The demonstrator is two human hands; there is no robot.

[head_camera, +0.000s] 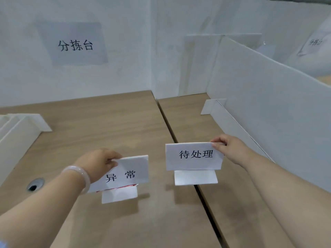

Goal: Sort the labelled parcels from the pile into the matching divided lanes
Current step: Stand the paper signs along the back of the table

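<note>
labelled parcels do not show anywhere in this view; no pile is visible, so i cannot tell where they lie. what is in work are two lane signs. the left hand point(97, 163), with a pale bracelet point(78, 174) on the wrist, pinches the upper left corner of a white folded card printed 异常 point(130, 173). the right hand point(231, 147) pinches the upper right corner of a white folded card printed 待处理 point(194, 156). each card has a small white foot under it, just over the brown wooden worktop point(107, 122); whether the feet touch it is not clear. the 待处理 card is near the dark seam point(168, 126) between the two boards. a tall white divider panel point(268, 104) stands at the right.

my judgement: the lanes are being marked and sorting is not begun. the cards look light and are held at one corner only, so letting go too early can tip them. a foot placed over the seam may stand crooked. if the signs end close together, it becomes unclear which lane each one names, and parcels can go wrong.
</note>
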